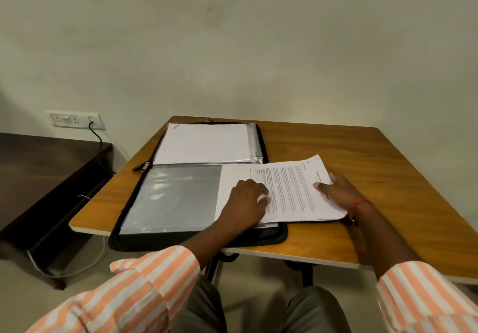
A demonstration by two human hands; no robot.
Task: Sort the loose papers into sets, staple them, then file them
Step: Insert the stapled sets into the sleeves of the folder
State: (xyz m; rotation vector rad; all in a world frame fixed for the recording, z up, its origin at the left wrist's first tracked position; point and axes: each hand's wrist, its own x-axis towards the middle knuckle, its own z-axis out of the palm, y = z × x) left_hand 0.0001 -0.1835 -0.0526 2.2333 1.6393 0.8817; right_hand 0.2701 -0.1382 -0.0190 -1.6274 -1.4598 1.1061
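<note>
Head view showed the printed papers lying flat, their left part over the near half of an open black zip folder and their right part overhanging onto the wooden bench. The left hand rested on the papers' left part with its fingers bent and the tips pressing down; whether it also pinched a sheet or a sleeve edge could not be told. The right hand was at the papers' right edge with the thumb laid on top, and seemed to pinch that edge, though the fingers underneath were hidden. Beside the papers, a clear plastic sleeve covered the rest of the folder's near half, and the far half held white sheets.

The papers looked light and limp, likely to sag or fan apart if lifted by one corner, and apt to slide on the glossy sleeve. Taking hold along the two short edges, one hand to each, would probably keep the set square. No stapler was in view.
</note>
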